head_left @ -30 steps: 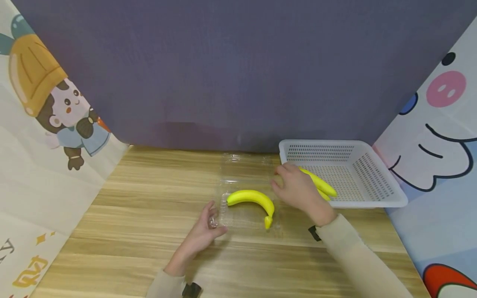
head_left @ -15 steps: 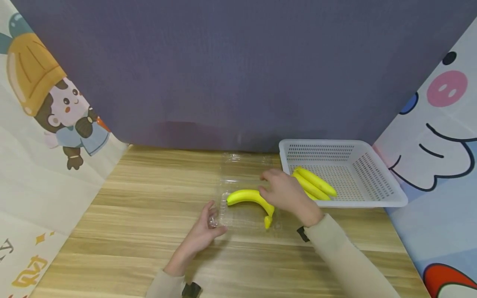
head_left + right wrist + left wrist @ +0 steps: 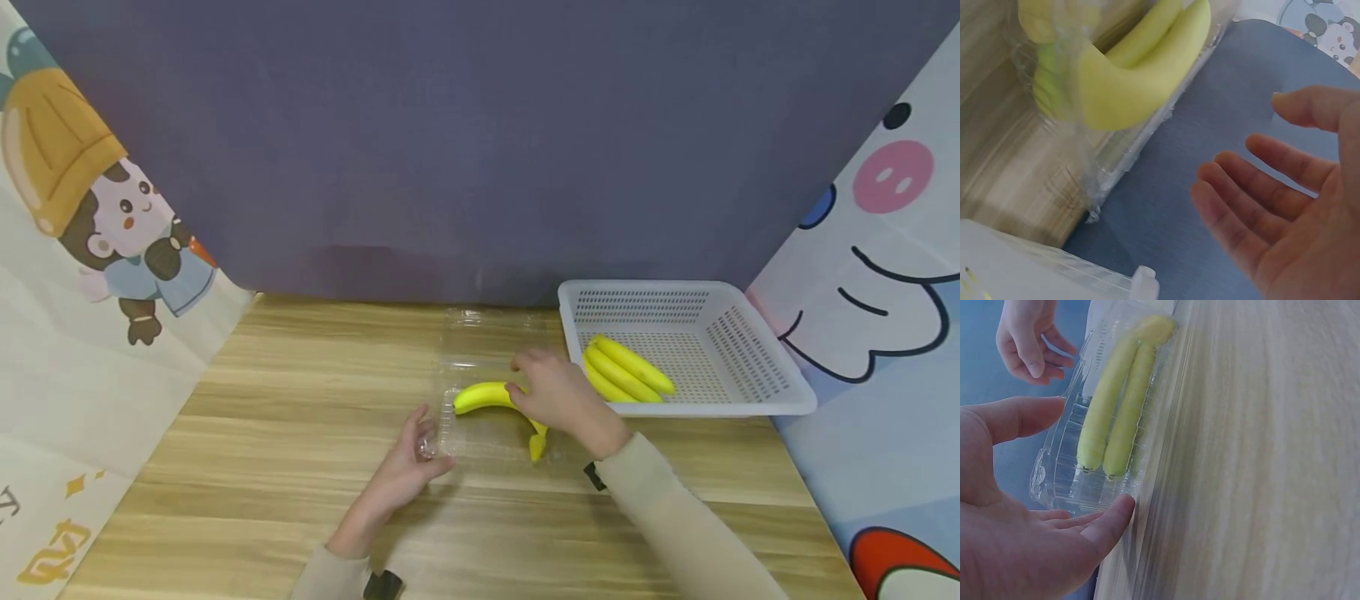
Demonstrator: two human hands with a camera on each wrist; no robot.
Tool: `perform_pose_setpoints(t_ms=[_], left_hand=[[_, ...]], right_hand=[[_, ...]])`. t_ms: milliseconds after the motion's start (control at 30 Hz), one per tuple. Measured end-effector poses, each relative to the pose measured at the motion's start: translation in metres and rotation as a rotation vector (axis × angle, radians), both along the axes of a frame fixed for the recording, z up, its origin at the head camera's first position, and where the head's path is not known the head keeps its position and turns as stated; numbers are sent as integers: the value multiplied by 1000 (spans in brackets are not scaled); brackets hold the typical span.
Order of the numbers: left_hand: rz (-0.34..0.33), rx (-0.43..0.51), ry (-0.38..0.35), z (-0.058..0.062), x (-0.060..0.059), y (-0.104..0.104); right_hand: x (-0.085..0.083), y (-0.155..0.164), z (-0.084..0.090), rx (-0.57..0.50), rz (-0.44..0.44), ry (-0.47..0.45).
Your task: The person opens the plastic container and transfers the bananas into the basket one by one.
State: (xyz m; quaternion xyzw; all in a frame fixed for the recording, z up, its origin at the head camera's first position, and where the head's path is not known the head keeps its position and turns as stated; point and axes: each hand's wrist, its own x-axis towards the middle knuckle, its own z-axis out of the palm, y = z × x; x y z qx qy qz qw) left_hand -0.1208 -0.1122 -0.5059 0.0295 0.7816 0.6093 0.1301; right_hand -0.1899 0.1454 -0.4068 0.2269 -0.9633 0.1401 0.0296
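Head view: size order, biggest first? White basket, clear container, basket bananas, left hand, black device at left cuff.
1. White basket
2. Clear container
3. Basket bananas, left hand: too alike to rank
4. Black device at left cuff

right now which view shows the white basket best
The head view: it shows the white basket with its full rim, slotted walls and the bananas inside. The right wrist view catches only part of it, cut off at lower left; the left wrist view shows it unclearly, if at all.

Banana pair (image 3: 483, 395) in clamshell (image 3: 447, 421) on table (image 3: 315, 400), basket (image 3: 693, 410) at right with more bananas (image 3: 626, 371), panel (image 3: 480, 150) behind both
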Motion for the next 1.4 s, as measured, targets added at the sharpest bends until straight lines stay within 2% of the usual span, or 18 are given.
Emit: perform_pose_setpoints(t_ms=[433, 1033, 1400], left_hand=[[-3, -13, 6, -1, 0, 0], [-5, -4, 13, -1, 0, -1], [1, -8, 8, -1, 1, 1]], right_hand=[[-5, -5, -20, -4, 7, -15], [-10, -10, -45, 98, -33, -37], [-12, -13, -55, 89, -56, -98]])
